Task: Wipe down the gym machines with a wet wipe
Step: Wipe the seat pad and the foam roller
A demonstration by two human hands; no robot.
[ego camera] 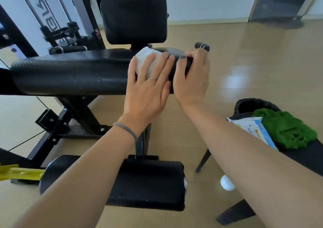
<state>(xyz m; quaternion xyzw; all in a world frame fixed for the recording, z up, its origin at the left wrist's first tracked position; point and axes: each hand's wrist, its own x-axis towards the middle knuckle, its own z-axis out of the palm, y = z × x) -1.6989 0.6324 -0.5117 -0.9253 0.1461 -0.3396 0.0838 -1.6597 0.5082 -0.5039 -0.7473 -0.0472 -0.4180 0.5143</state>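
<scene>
Your left hand (148,86) is pressing the white wet wipe (146,60) flat-fingered onto the black roller pad (70,74), near its right end. Your right hand (192,77) is gripping that end.

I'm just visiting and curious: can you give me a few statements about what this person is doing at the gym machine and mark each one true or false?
1. The left hand presses a white wet wipe flat against the long black pad. True.
2. The right hand hangs free, touching nothing. False: it grips the end of that same pad, thumb on top.
3. A green cloth lies on the dark seat at the right. True.
4. The pack of wipes lies on the floor. False: it rests on the seat beside the green cloth.
5. The left hand wears a ring. True.
</scene>
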